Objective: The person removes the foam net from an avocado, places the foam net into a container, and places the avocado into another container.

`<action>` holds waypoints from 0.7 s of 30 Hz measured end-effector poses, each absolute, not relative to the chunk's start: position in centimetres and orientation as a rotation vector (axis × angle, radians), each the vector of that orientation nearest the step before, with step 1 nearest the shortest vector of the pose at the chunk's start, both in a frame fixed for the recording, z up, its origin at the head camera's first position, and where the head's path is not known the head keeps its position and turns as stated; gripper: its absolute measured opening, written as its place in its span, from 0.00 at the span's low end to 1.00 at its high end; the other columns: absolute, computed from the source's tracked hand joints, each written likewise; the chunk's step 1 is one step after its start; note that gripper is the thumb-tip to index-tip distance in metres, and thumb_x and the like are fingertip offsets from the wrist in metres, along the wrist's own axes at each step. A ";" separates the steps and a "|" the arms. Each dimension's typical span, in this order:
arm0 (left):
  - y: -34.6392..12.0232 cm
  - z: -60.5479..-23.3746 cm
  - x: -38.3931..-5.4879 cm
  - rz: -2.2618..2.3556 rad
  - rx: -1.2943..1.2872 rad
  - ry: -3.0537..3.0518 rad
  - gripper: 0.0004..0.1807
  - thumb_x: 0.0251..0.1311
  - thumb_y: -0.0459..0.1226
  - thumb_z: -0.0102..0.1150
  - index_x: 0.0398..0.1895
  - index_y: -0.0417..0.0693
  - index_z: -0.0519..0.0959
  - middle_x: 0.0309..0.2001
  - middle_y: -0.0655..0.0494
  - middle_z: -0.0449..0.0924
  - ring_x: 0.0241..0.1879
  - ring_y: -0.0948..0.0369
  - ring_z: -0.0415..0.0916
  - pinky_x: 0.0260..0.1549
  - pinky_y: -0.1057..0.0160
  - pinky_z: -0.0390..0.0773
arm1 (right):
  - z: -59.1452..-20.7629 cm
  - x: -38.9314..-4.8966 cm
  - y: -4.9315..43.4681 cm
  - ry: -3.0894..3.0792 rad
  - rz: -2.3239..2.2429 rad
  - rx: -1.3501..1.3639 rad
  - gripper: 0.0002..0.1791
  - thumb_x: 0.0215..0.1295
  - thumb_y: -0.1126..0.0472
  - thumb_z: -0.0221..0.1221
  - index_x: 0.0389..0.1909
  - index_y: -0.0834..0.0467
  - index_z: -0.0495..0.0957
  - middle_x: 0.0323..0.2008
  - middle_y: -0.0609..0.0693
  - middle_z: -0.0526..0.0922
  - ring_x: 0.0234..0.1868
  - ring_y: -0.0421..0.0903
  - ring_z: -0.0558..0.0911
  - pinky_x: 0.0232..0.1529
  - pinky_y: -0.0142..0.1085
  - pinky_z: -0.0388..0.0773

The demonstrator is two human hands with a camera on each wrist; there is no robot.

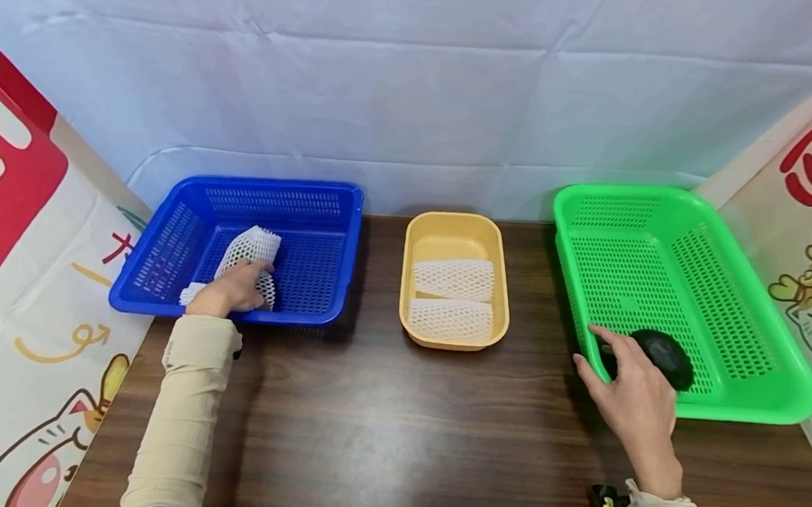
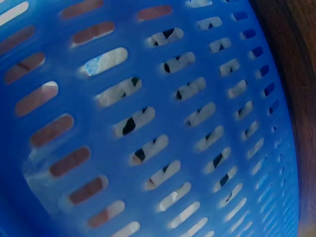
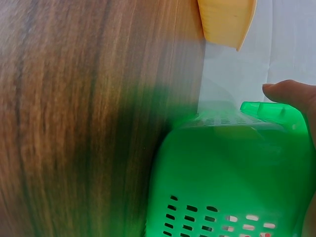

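In the blue basket (image 1: 302, 321), my left hand (image 1: 234, 287) rests over a white foam net sleeve (image 1: 254, 243), thumb and index finger on either side of part of it. Whether the fingers pinch the net is hard to see. Another piece of white foam net (image 1: 191, 293) lies by the wrist. My right hand (image 1: 637, 391) reaches over the near left rim of the green basket (image 1: 785, 398), thumb and fingers spread. Beside its fingers lies a dark, rounded object (image 1: 667, 360). Part of a second dark thing shows under the hand. Only the blue basket's slotted wall (image 2: 163, 123) fills the left wrist view.
A yellow tray (image 1: 454, 224) stands between the baskets, with two flat white foam net sleeves (image 1: 451, 319) inside. All three containers sit on a brown wooden table (image 1: 393, 441). A pale cloth (image 1: 402, 112) hangs behind, and printed sheets flank both sides.
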State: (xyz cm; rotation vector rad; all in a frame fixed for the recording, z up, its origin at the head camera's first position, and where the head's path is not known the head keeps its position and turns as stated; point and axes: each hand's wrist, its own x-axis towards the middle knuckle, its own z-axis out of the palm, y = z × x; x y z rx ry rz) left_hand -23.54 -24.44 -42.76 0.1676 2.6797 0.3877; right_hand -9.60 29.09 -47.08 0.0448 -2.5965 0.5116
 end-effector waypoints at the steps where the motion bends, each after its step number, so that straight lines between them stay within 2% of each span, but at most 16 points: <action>1: -24.4 -42.8 -23.6 0.389 0.177 2.678 0.38 0.50 0.33 0.67 0.66 0.32 0.65 0.64 0.25 0.64 0.65 0.31 0.62 0.65 0.36 0.63 | -47.1 -9.6 29.1 -2.595 0.510 0.046 0.29 0.50 0.59 0.73 0.57 0.53 0.80 0.47 0.58 0.85 0.25 0.54 0.80 0.14 0.33 0.59; 5: -24.5 -43.2 -24.0 0.409 0.188 2.669 0.39 0.49 0.32 0.68 0.65 0.29 0.64 0.63 0.26 0.68 0.65 0.32 0.64 0.66 0.38 0.63 | -47.0 -9.6 29.1 -2.598 0.507 0.043 0.29 0.50 0.59 0.73 0.57 0.53 0.80 0.47 0.58 0.85 0.23 0.54 0.79 0.13 0.33 0.58; 15: -24.4 -43.8 -24.2 0.366 0.140 2.655 0.36 0.50 0.36 0.70 0.63 0.34 0.68 0.62 0.27 0.71 0.63 0.32 0.67 0.63 0.36 0.67 | -47.1 -9.6 29.0 -2.598 0.499 0.039 0.29 0.51 0.58 0.72 0.57 0.53 0.79 0.46 0.58 0.85 0.21 0.53 0.78 0.13 0.32 0.57; 21: -24.3 -43.9 -24.3 0.355 0.080 2.690 0.35 0.47 0.37 0.72 0.60 0.38 0.72 0.61 0.29 0.73 0.63 0.31 0.67 0.60 0.31 0.65 | -47.1 -9.5 28.9 -2.599 0.490 0.040 0.28 0.51 0.58 0.72 0.57 0.53 0.79 0.47 0.59 0.85 0.20 0.51 0.77 0.13 0.32 0.57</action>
